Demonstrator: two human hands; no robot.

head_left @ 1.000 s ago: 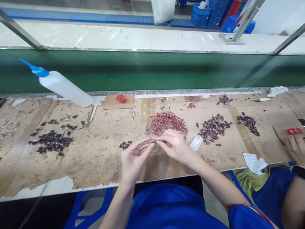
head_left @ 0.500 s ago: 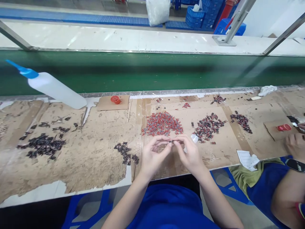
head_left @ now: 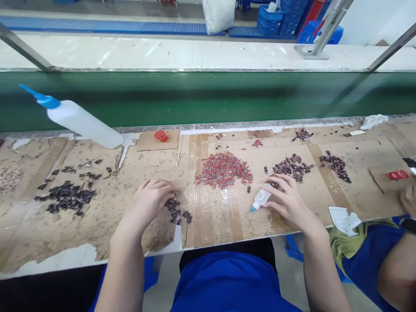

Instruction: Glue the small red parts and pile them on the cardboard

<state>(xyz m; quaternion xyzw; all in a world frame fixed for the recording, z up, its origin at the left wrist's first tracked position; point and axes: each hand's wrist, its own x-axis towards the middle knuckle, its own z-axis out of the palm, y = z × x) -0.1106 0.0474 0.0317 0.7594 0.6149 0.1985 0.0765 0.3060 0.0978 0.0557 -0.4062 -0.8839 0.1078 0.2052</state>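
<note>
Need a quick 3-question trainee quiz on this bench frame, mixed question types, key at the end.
1. True or false: the right hand rests at the small dropper bottle.
2. What does the left hand touch? A) the red cap B) the small dark-parts pile C) the big squeeze bottle
3. Which pile lies straight behind the gap between the hands?

Key
1. True.
2. B: fingertips sit on the small dark-parts pile; the red cap and big squeeze bottle lie apart, farther back.
3. The red-and-blue pile.
</note>
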